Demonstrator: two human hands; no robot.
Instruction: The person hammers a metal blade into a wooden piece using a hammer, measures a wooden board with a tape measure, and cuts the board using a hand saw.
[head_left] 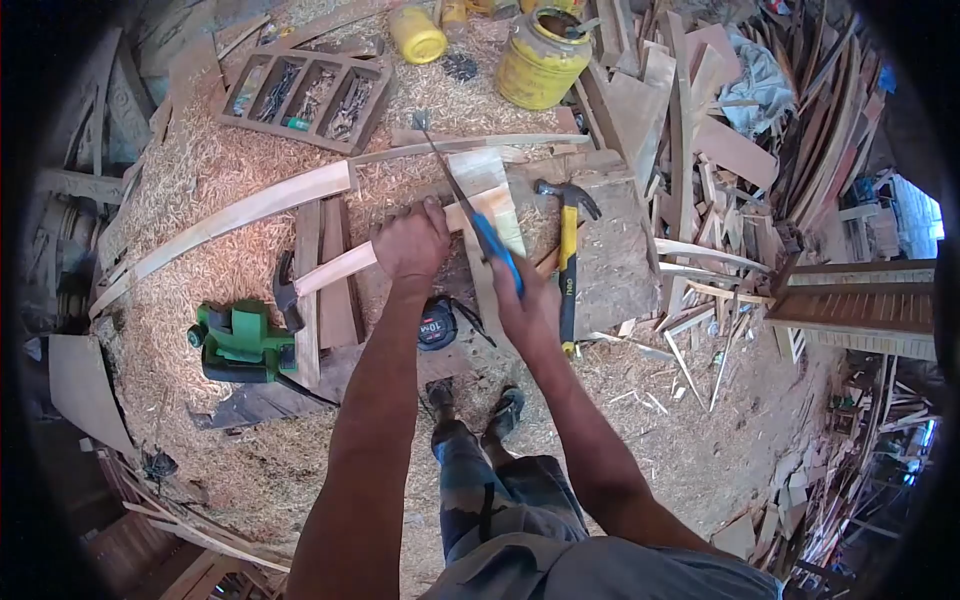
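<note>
My left hand [412, 240] is closed around the pale wooden handle [340, 270] of a hammer, pressing it down over the workbench boards. The dark hammer head [288, 292] lies at the handle's left end. In my right hand [530, 300] is the blue grip of a hand saw [493, 243], its narrow blade seen almost edge-on and pointing away from me. The blade crosses the handle near its right end, just right of my left hand. Beneath them sits a light wood block [485, 178]. Whether the teeth have cut in, I cannot tell.
A yellow-handled claw hammer [568, 250] lies to the right, a black tape measure [436, 325] nearer me. At left stands a green power planer [245, 343]. Farther back are a curved board [240, 218], a divided wooden tray [305, 98] and a yellow tub [543, 60]. Wood scraps pile up at right.
</note>
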